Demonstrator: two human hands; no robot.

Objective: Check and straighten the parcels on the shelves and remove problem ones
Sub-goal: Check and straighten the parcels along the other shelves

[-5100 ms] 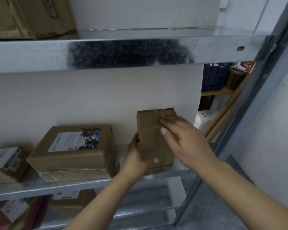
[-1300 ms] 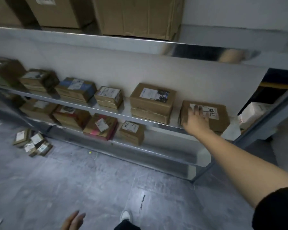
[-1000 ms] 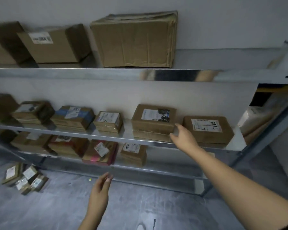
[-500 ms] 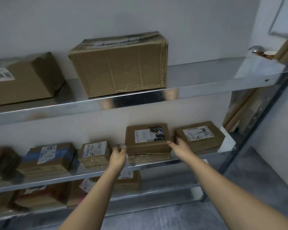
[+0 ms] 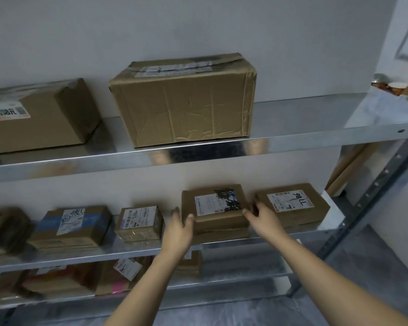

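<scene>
Shelves: we face the metal rack, with boxes on three levels.
Big box: it sits on the upper shelf, near the front edge.
Parcel: we hold the scribbled-label parcel at the middle shelf's front edge.
Left hand: ours cups its left side.
Right hand: ours grips its right side.
</scene>
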